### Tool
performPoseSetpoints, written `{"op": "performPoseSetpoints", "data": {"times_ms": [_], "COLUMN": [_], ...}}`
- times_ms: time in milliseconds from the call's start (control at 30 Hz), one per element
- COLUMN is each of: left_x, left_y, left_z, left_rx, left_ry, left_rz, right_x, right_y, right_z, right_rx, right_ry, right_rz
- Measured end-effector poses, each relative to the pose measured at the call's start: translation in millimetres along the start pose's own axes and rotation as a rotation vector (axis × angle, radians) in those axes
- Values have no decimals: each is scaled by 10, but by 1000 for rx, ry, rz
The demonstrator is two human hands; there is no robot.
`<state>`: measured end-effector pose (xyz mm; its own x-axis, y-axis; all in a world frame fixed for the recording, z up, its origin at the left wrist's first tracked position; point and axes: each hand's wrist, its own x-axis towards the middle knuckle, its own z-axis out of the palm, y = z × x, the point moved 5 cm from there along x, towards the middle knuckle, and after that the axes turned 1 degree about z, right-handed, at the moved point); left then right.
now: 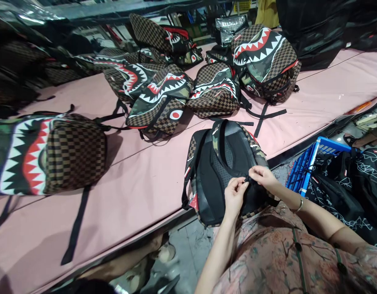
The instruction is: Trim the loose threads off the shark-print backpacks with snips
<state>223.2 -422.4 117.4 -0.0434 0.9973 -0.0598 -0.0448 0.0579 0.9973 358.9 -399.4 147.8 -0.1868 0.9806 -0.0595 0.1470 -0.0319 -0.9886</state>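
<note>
A backpack [206,179] lies at the near edge of the pink table with its black padded back panel facing up. Its camouflage-edged shoulder strap [217,143] loops over that panel. Over the lower part of the panel, my left hand [235,195] is closed, thumb and fingertips pinching a black strap [247,179]. Close beside it, my right hand [263,177] pinches the same strap, which seems to run through a small dark buckle. Fingers cover most of this spot, so its details are hard to make out.
Several checkered shark-mouth backpacks [163,98] rest across the pink table [139,175], and another backpack [74,155] lies at the left. A blue crate [311,163] holding black patterned bags stands on the right. Large black bags [311,32] are at the back right.
</note>
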Motion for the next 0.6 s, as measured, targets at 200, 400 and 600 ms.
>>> {"op": "performPoseSetpoints", "data": {"times_ms": [200, 400, 600], "left_x": [-9, -43, -40], "left_y": [-142, -176, -120], "left_z": [20, 103, 80], "left_rx": [-262, -477, -409], "left_ry": [51, 65, 102], "left_rz": [-211, -440, -365], "right_x": [-75, -329, -370], "right_y": [117, 162, 119], "right_z": [-247, -382, -380], "right_rx": [174, -329, -446], "right_ry": [180, 221, 244], "right_rz": [95, -68, -152]}}
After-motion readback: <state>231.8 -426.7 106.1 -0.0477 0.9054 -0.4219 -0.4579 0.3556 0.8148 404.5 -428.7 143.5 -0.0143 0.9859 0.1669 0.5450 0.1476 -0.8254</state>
